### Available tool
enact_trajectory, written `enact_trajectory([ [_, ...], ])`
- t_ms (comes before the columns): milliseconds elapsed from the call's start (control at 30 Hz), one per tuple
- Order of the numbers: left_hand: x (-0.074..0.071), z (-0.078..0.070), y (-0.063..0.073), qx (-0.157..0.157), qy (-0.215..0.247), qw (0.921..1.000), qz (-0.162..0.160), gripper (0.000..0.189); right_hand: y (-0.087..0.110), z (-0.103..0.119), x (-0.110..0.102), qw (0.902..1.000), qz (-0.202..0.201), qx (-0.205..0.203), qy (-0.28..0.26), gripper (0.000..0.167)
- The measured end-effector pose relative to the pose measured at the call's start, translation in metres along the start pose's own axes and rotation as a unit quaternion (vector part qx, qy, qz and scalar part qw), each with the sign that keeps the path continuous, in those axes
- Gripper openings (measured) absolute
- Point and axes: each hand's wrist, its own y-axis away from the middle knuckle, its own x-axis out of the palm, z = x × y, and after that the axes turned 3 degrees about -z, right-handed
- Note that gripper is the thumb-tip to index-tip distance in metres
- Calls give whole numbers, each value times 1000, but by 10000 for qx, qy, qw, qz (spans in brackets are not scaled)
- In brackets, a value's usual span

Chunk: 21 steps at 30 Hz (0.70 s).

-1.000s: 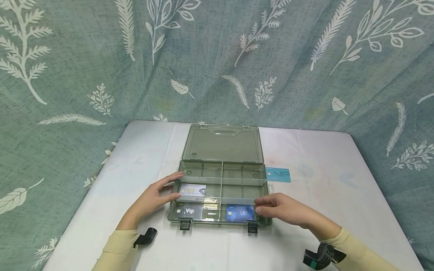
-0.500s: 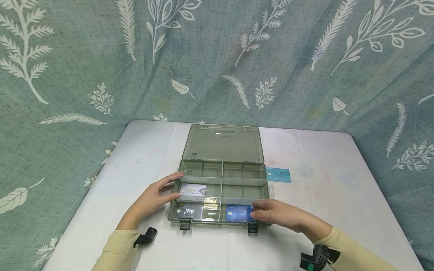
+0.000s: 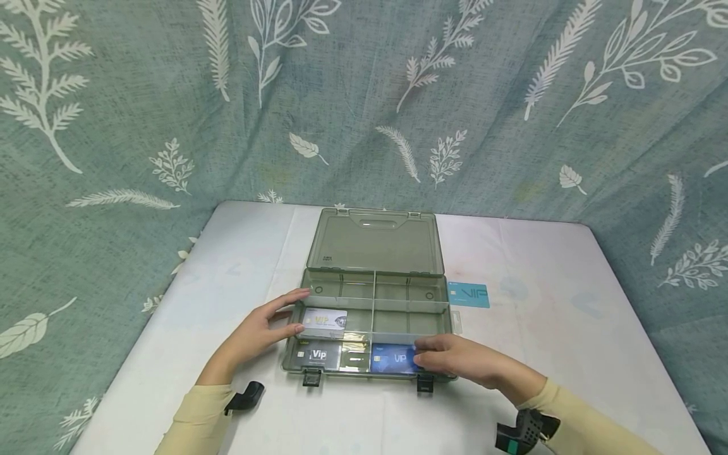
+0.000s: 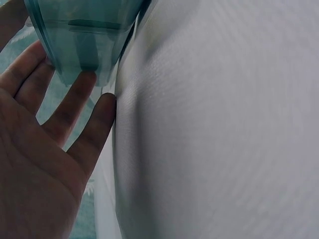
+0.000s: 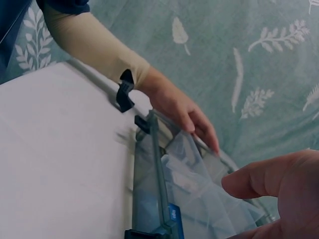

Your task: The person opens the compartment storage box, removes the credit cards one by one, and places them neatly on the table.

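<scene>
A clear grey-green plastic case (image 3: 411,319), divided into compartments, lies with its lid (image 3: 375,243) folded back. My left hand (image 3: 256,335) rests on its left side, fingers spread and nearly straight; the left wrist view shows the fingers (image 4: 75,107) by the case's end. My right hand (image 3: 469,363) reaches over the right wall into the front right compartment. Its fingertips touch the right edge of a blue VIP card (image 3: 392,359), which lies against the divider. A white VIP card (image 3: 324,318) and a dark grey VIP card (image 3: 316,355) lie in left compartments.
A teal VIP card (image 3: 469,295) lies on the white table (image 3: 546,335), right of the case. Two black latches (image 3: 311,378) stick out at the case's front. Something gold and shiny (image 3: 355,357) shows beside the dark grey card. Patterned cloth (image 3: 364,126) surrounds the table.
My right hand has moved left, and the blue card has slid left with it until it meets the middle divider. The left hand stays in place.
</scene>
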Motion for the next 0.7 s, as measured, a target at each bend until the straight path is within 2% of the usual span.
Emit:
enact_trajectory([
  [300, 0, 0, 0, -43, -52, 10000, -25, 63, -1, -1, -1, 9999, -89, 47, 50, 65],
  [700, 1, -1, 0, -37, -52, 10000, -23, 64, 0, -6, 1, 9997, -89, -92, -208, 65],
])
